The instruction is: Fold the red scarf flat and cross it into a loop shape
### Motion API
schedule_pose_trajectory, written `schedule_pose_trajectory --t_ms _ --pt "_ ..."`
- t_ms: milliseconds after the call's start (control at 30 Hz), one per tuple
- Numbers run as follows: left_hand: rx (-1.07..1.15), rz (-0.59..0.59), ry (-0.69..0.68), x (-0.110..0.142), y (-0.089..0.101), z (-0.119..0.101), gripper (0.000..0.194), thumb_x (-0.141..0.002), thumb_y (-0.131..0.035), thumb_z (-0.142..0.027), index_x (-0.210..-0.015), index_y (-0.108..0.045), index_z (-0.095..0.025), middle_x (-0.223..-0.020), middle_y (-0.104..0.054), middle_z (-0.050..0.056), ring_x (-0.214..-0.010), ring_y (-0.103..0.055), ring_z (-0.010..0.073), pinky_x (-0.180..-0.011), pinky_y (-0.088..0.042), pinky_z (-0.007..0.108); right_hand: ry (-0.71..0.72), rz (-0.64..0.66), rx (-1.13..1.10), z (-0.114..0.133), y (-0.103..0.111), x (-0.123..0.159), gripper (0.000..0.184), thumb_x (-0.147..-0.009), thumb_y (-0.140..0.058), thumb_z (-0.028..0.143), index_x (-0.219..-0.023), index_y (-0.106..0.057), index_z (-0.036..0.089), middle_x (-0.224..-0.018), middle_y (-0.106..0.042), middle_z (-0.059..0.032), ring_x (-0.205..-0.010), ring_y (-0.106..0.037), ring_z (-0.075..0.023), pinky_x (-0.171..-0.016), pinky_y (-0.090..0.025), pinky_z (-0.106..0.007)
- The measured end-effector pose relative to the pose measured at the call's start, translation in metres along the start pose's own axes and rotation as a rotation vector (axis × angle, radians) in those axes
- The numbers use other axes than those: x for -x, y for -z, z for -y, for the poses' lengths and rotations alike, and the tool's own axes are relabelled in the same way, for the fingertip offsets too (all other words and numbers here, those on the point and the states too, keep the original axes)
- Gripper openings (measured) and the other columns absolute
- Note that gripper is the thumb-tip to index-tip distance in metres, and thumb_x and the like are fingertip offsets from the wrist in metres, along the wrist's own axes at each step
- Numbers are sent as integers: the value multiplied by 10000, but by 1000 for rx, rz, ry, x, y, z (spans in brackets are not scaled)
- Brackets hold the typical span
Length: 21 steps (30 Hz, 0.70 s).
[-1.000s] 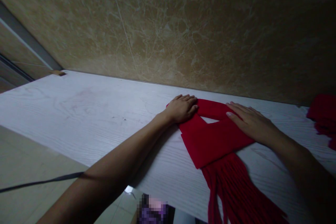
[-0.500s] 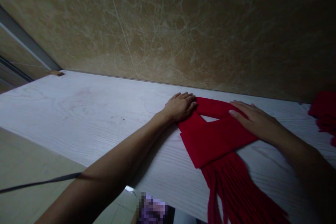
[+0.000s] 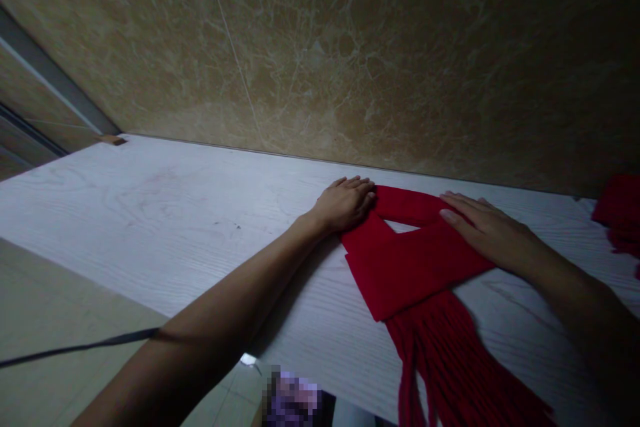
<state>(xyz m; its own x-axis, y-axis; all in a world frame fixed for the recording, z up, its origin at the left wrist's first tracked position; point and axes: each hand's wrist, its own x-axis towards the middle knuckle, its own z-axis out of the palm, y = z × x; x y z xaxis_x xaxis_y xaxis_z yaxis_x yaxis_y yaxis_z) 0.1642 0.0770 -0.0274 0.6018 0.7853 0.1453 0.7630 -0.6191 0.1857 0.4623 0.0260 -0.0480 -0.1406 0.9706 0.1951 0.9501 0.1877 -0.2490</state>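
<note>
A red scarf [image 3: 405,267] lies folded on a pale wooden table [image 3: 165,213], its long fringe [image 3: 450,367] trailing toward the near edge. My left hand [image 3: 345,203] rests flat on the scarf's left fold, fingers stretched out together. My right hand [image 3: 487,233] lies flat on the right part of the fold, fingers pointing left. A small triangular gap of bare table shows between the folded layers, between my two hands.
A marbled beige wall [image 3: 350,53] rises right behind the table. More red cloth [image 3: 617,213] lies at the far right edge. A dark strap [image 3: 75,347] runs across the floor at lower left. A small wooden block [image 3: 111,139] sits at the table's far left corner.
Almost nothing has changed; both hands stay pressed flat on the scarf, with my right hand shifted slightly to the right.
</note>
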Motion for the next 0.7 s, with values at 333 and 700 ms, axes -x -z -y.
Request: schedule_pose_trajectory --t_ms 333,700 --pt "-3 -19 -4 1 -1 0 511 -1088 -268 -374 -1480 -516 -160 -1576 -510 83 -1493 -430 213 -1274 -286 411 3 -34 30 -4 1 1 677 -974 -318 605 -1415 -608 181 -1495 -588 -130 -1421 -508 -321 -1250 -330 -538" --pt "-8 -24 0 0 -1 1 507 -1085 -258 -367 -1474 -516 -170 -1564 -526 77 -1483 -444 201 -1271 -294 408 5 -87 -5 -3 8 2 634 -974 -326 575 -1390 -601 184 -1497 -581 -148 -1422 -504 -343 -1224 -347 -593"
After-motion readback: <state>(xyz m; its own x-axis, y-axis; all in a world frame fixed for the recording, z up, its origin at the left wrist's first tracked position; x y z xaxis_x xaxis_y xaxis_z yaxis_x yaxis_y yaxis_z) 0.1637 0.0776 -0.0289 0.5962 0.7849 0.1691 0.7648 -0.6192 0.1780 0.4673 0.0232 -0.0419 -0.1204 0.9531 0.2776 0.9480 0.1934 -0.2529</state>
